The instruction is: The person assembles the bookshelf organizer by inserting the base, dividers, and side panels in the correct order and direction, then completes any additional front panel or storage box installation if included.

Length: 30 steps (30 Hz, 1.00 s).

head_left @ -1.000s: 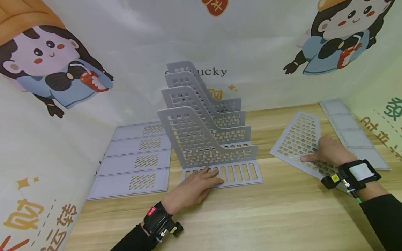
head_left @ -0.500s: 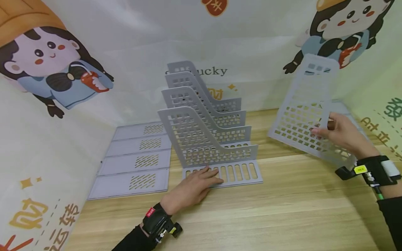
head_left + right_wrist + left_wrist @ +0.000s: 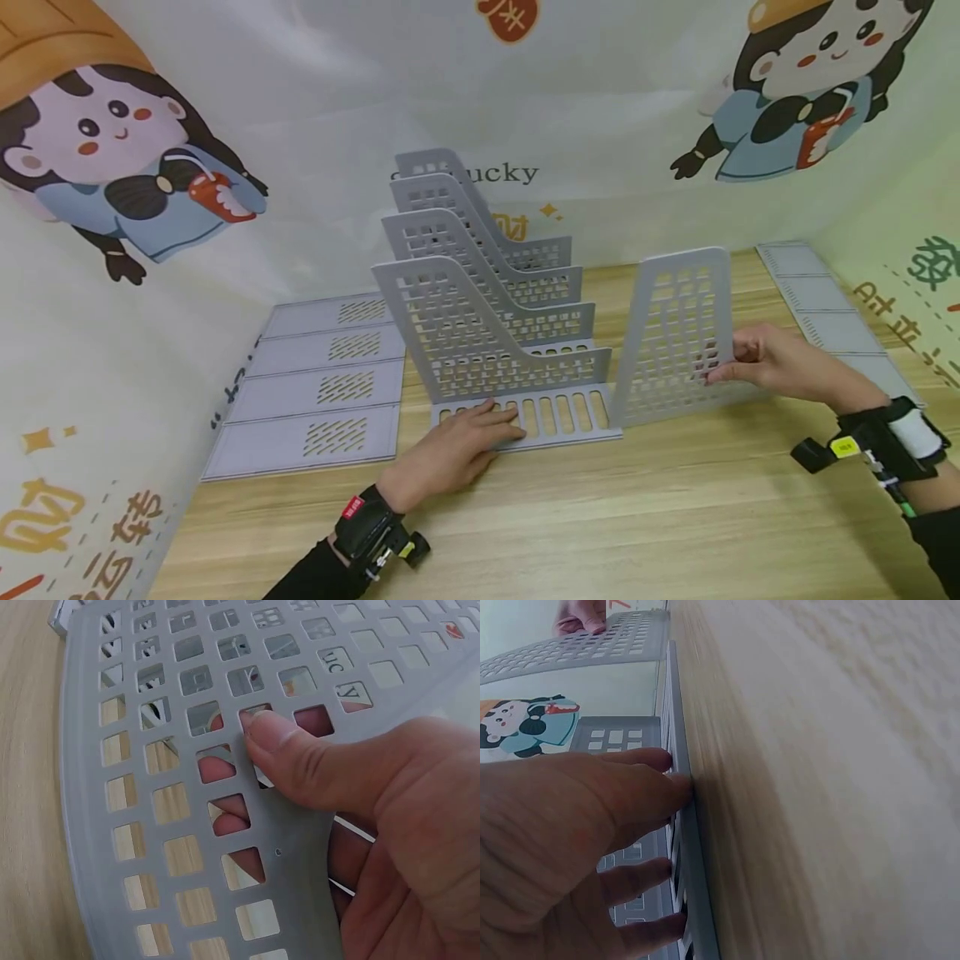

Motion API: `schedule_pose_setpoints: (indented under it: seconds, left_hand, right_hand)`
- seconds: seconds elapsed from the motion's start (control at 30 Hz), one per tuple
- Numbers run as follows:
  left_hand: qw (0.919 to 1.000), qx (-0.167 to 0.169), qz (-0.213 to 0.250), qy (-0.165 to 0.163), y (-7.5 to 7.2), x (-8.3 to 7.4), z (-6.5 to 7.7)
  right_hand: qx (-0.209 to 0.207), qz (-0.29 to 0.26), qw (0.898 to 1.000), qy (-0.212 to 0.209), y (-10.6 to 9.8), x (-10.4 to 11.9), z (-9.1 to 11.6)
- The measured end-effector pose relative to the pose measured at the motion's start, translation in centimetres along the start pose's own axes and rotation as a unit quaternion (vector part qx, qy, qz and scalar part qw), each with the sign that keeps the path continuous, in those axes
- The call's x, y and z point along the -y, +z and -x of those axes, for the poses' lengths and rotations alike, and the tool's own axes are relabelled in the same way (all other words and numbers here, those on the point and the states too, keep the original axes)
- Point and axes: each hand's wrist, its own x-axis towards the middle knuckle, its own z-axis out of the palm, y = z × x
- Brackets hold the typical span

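My left hand lies with its fingers on the slotted front strip of the grey base. In the left wrist view the thumb and fingertips of this hand touch the strip's edge. Several perforated grey dividers stand in a row on the base behind it. A similar loose divider stands upright just right of the base; whether they touch I cannot tell. My right hand pinches it at its curved edge. The right wrist view shows the thumb on the near face of this divider, fingertips behind its holes.
Flat grey panels with slanted slots lie on the table left of the base. Another flat grey panel lies at the right, near the printed side sheet. A white printed sheet rises behind the wooden table.
The loose divider, first flat on the table under my right hand, was picked up, tipped upright and brought left beside the base. My left hand has stayed on the front strip.
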Motion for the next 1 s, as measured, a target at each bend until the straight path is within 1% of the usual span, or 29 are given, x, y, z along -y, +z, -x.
schedule_pose_setpoints:
  seconds: [0.13, 0.27, 0.47, 0.7, 1.0]
  left_hand:
    - [1.0, 0.003, -0.001, -0.005, 0.02, -0.03, 0.01]
    - [0.9999, 0.008, 0.002, -0.011, -0.02, -0.08, 0.02]
    - [1.0, 0.005, 0.002, -0.007, -0.01, -0.05, -0.11]
    - [0.9999, 0.009, 0.006, -0.009, 0.18, 0.14, -0.17]
    - [0.9997, 0.015, 0.013, -0.017, 0.02, 0.08, -0.18]
  right_hand:
    - [0.007, 0.004, 1.0, 0.002, 0.08, 0.13, 0.25]
    - [0.013, 0.006, 1.0, -0.004, 0.29, 0.36, 0.21]
    - [0.02, 0.016, 1.0, -0.015, 0.53, 0.66, 0.18]
    - [0.028, 0.008, 1.0, 0.002, 0.34, 0.89, 0.44]
    - [0.036, -0.004, 0.999, 0.003, 0.06, 0.79, 0.52]
